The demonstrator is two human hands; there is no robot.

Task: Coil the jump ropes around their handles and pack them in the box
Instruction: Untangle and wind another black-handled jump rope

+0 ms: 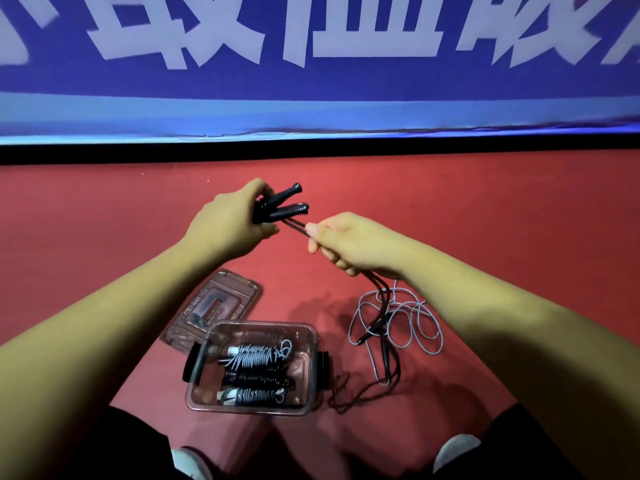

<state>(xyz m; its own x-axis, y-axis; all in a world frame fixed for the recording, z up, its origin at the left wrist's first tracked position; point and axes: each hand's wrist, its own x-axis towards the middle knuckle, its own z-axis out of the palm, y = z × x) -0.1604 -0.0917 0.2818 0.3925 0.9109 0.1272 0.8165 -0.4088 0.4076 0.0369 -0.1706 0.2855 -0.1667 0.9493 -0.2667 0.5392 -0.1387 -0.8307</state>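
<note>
Gripping handles (284, 203), left hand (225, 226); rope (296, 224), right hand (353, 244); banner (311, 84) characters cropped.

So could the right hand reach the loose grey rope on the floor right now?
Probably, but not freely: the right hand grips the black rope, which also crosses the grey rope lying uncovered below it.

Left hand (228, 225) gripping two black handles (285, 202), right hand (349, 244) pinching black rope (298, 225), clear box (256, 368) holding seemingly three coiled ropes (258, 374)
</note>
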